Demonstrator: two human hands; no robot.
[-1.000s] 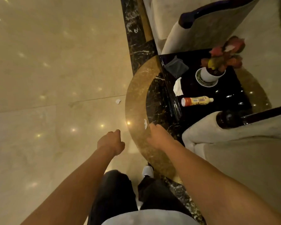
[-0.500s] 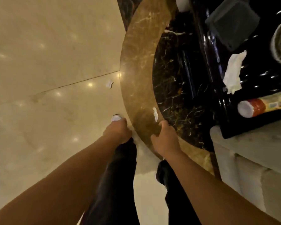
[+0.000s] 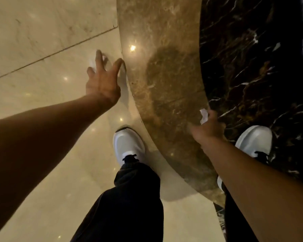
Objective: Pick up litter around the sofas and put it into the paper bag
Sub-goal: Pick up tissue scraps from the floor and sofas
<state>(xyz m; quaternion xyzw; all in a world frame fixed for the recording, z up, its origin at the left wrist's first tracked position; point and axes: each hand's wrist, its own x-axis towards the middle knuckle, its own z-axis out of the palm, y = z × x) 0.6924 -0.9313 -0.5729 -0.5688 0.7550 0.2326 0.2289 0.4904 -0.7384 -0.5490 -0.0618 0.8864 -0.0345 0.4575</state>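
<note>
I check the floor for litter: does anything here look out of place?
Yes. A small crumpled white paper scrap is at the fingertips of the right hand, over the polished marble floor. The spread left hand partly hides something pale, too blurred to tell.

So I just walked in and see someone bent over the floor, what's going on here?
A person is picking litter off the marble floor. Their right hand is pinched on a small white paper scrap at the edge of the dark marble inlay. Their left hand is spread open, reaching toward another pale scrap on the light tiles; it has not closed on it. No paper bag is in view.
</note>
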